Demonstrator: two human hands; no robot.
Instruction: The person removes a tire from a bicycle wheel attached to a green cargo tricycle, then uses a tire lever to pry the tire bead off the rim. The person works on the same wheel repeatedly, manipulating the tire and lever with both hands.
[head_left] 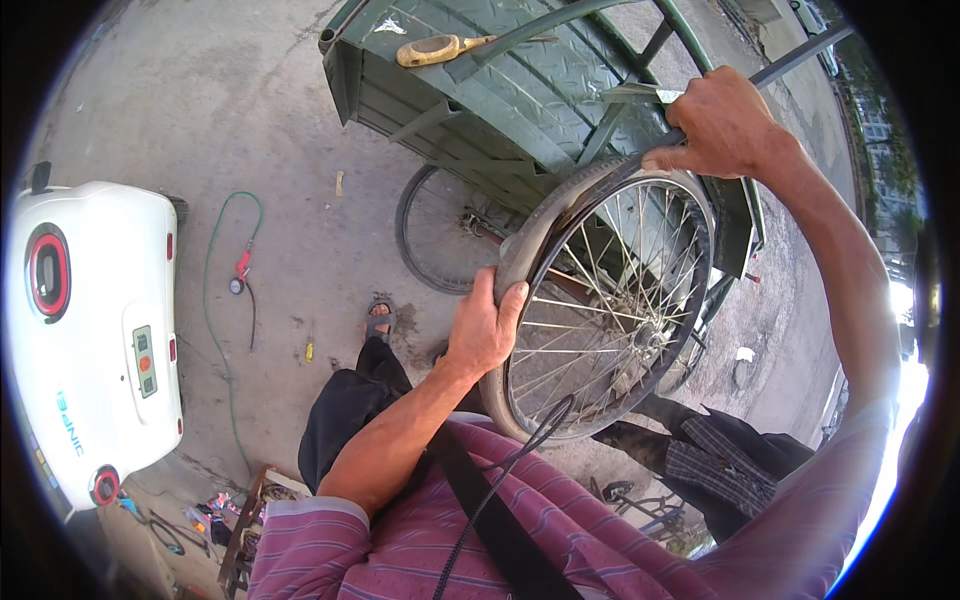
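Outdoors, daylight. Floor is grey concrete ground (290, 130), worn, stained, light scraps about. White car (95, 370) parked at its left edge, rear lamps (48, 272) red-ringed. Greenery (868, 85) past the ground's upper right corner; pale shapes there, too blurred to tell. Strong glare (912, 400) beyond its right edge.

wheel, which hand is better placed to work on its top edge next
Probably the right: the right hand is already at the top of the wheel, thumb by its edge, while the left hand holds the tire lower on the left side.
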